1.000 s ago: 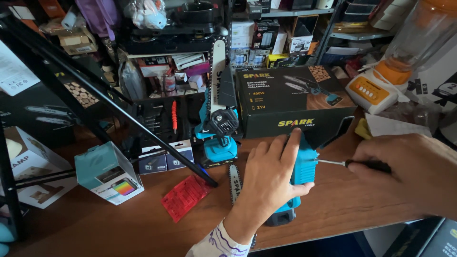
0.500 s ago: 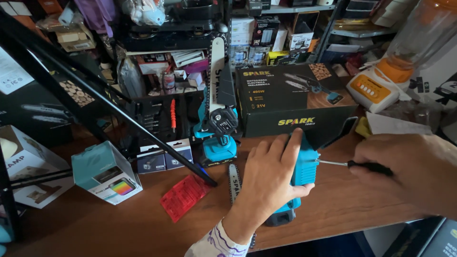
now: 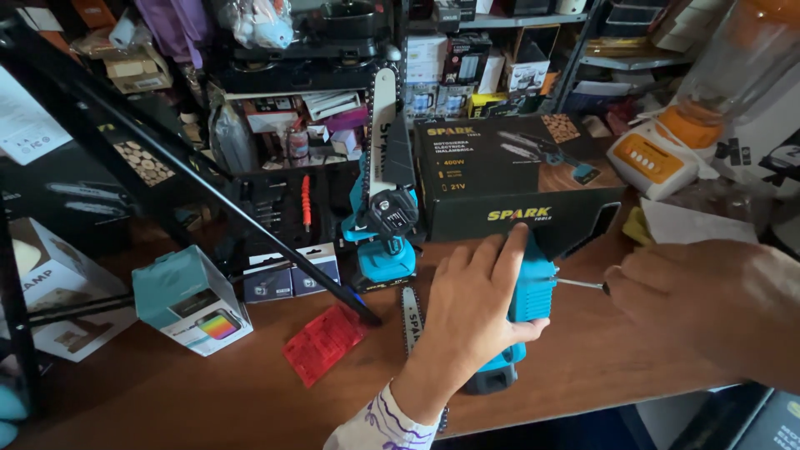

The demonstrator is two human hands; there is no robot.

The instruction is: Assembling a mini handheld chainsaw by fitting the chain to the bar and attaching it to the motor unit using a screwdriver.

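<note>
Two hands barely shift: left hand point(image 3: 475, 304) stays flat, pinning the blue chainsaw body point(image 3: 525, 308), right hand point(image 3: 708, 304) still gripping a screwdriver point(image 3: 583, 285) at its side.

On the desk point(image 3: 250, 392), a tool body point(image 3: 527, 304) lies front and centre, an upright mini chainsaw point(image 3: 383, 208) behind it, a printed carton point(image 3: 508, 179) to the saw's right, a small box point(image 3: 190, 302) far left.

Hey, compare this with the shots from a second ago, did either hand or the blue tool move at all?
Nothing visibly changed: the left hand presses on the blue tool as before, and the right hand keeps the screwdriver at its side.
</note>
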